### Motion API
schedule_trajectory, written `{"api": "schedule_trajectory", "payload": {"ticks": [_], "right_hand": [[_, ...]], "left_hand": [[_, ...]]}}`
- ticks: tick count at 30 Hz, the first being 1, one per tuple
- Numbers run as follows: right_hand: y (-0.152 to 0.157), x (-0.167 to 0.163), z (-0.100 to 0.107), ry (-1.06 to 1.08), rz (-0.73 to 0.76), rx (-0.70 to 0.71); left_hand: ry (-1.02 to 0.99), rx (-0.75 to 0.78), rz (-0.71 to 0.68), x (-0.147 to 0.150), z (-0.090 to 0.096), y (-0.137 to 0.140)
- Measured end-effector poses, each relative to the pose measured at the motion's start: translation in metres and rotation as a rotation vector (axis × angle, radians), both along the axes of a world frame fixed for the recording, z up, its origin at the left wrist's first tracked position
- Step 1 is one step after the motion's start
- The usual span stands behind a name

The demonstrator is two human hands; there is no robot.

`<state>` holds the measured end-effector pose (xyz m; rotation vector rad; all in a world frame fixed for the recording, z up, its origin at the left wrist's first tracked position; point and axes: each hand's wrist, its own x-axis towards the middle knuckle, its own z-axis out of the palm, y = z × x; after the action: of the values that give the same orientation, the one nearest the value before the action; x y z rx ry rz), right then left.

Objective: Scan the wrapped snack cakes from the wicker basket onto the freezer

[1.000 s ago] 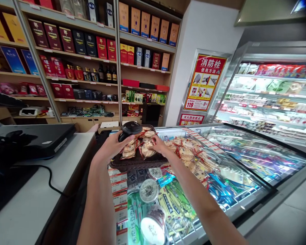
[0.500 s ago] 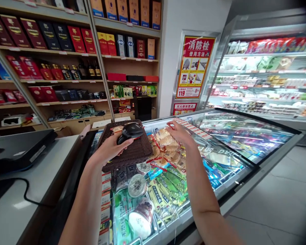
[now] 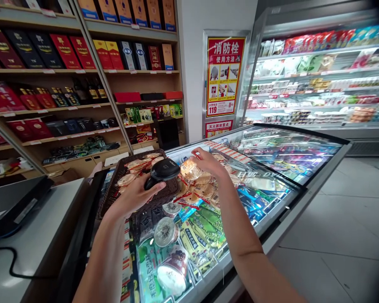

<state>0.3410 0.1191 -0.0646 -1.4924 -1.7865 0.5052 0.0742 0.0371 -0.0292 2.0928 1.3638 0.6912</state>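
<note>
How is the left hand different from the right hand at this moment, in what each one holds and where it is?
The left hand is closed around a black scanner and is beside the dark woven basket, while the right hand rests on the pile of snack packets lying on the freezer lid. The left hand holds a hard device; the right hand touches soft wrapped packets. Both arms are bare and reach forward over the freezer.

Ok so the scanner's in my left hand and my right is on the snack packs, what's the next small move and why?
Probably close the right hand on one snack pack and lift it toward the scanner: the packs lie loose on the freezer lid, and the left hand holds the scanner beside them.
</note>
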Motion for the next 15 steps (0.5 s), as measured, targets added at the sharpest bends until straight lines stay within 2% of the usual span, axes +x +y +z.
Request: {"api": "schedule_trajectory", "payload": {"ticks": [7, 10, 13, 15], "right_hand": [[0.001, 0.009, 0.0, -0.061, -0.071, -0.006], [0.0, 0.035, 0.002, -0.114, -0.286, -0.051], [-0.005, 0.064, 0.004, -0.085, -0.578, -0.139], [-0.006, 0.077, 0.004, -0.066, -0.701, -0.186]], "left_hand": [[-0.031, -0.033, 0.01, 0.001, 0.001, -0.001], [-0.033, -0.051, 0.047, -0.002, 0.003, -0.001], [-0.044, -0.038, 0.055, -0.009, 0.003, 0.004], [-0.057, -0.021, 0.057, -0.015, 0.002, 0.007]]}}
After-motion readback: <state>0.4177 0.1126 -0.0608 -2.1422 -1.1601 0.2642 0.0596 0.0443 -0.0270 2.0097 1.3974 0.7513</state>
